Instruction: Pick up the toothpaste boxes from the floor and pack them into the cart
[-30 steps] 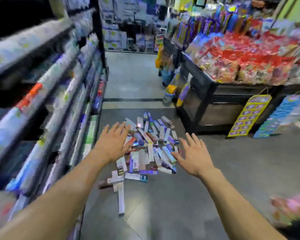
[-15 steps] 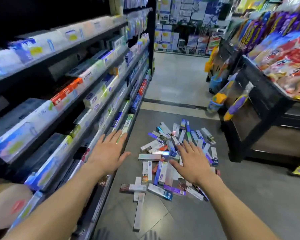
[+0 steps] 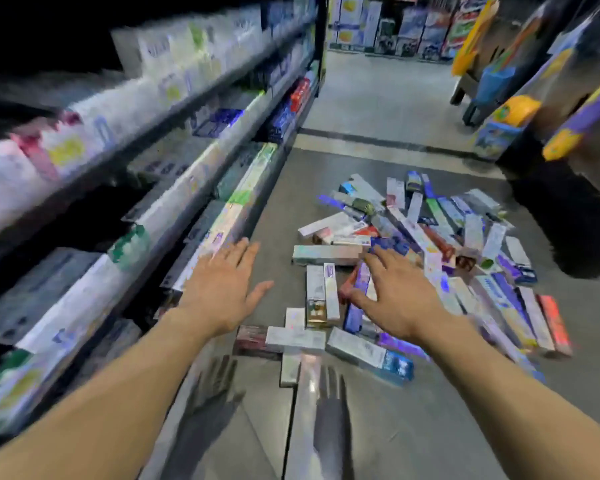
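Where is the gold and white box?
In the head view the gold and white box lies on the floor at the near left edge of the pile, between the left hand and the right hand, nearer the right.

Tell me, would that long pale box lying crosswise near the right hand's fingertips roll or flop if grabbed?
The pale toothpaste box looks flat-sided, so it probably won't roll. Its straight carton edges suggest it stays stiff. It lies flat on the floor, so tipping seems unlikely.
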